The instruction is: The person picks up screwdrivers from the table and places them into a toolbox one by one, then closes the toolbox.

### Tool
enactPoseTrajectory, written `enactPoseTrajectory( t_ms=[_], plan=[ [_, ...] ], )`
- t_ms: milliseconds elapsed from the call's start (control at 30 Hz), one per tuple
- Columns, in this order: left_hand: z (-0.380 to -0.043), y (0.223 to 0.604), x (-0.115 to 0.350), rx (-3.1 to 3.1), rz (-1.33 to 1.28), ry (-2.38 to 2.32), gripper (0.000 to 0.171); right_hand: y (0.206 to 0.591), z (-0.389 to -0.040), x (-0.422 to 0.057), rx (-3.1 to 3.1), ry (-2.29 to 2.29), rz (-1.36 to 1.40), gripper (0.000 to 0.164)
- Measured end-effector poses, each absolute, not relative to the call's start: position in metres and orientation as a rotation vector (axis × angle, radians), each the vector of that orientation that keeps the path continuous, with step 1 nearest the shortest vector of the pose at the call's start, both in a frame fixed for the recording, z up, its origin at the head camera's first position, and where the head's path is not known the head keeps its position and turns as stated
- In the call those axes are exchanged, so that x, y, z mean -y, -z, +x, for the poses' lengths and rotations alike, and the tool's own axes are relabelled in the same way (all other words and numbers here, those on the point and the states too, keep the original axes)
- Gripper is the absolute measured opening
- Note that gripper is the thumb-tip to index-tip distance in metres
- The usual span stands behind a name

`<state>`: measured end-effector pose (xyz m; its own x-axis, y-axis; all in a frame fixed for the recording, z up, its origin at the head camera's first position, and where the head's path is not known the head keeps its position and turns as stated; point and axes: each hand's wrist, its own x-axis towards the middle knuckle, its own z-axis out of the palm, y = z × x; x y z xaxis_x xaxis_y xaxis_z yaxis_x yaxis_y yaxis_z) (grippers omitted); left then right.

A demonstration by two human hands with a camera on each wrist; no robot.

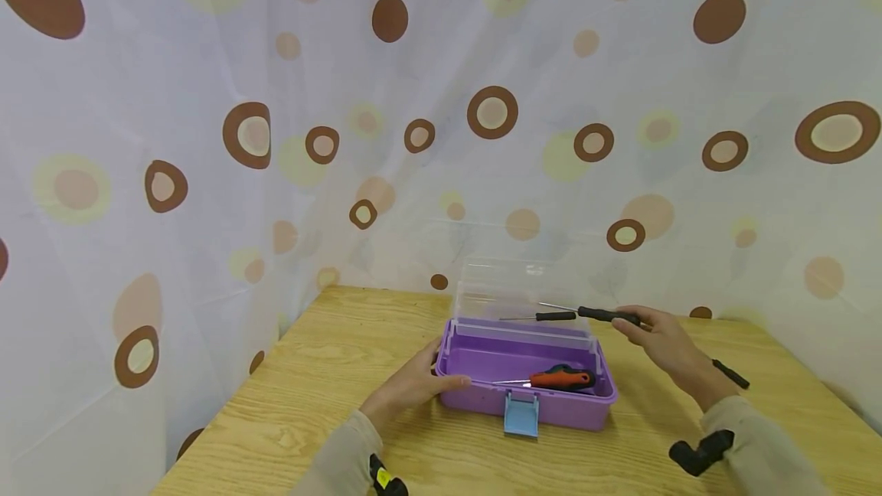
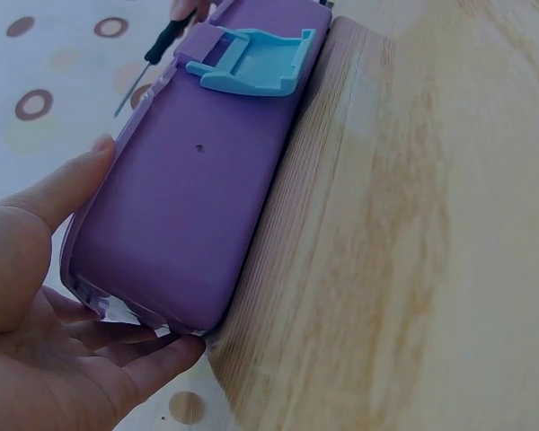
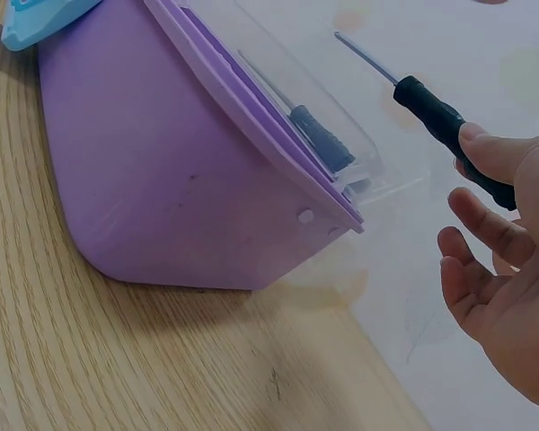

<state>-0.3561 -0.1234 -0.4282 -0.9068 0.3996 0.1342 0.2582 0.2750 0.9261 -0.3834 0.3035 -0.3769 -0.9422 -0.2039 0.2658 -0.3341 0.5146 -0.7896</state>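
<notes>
A purple toolbox (image 1: 482,402) stands on the table with its clear lid (image 1: 524,289) raised and its light blue latch (image 1: 521,416) hanging down in front. My left hand (image 1: 416,383) grips the box's left end, thumb along the front rim, fingers round the side. Above the right part of the box, my right hand (image 1: 658,339) pinches a black-handled screwdriver (image 1: 599,314), its shaft pointing left. Inside the box lies a red and black screwdriver (image 1: 561,379). A similar dark screwdriver shape (image 1: 554,316) shows at the lid; whether it is a reflection I cannot tell.
On the wooden table (image 1: 331,343), right of the box, lies another black handle (image 1: 730,373), partly hidden by my right wrist. A white curtain (image 1: 413,83) with brown dots and rings hangs behind and to the left of the table.
</notes>
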Motion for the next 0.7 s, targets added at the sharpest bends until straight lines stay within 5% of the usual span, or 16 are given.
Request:
enactPoseTrajectory(
  t_ms=[700],
  plan=[
    [-0.357,0.431,0.124,-2.381,0.594,-1.729,0.103,0.379,-0.397,-0.27,2.634,-1.241,0.538,0.051]
  ],
)
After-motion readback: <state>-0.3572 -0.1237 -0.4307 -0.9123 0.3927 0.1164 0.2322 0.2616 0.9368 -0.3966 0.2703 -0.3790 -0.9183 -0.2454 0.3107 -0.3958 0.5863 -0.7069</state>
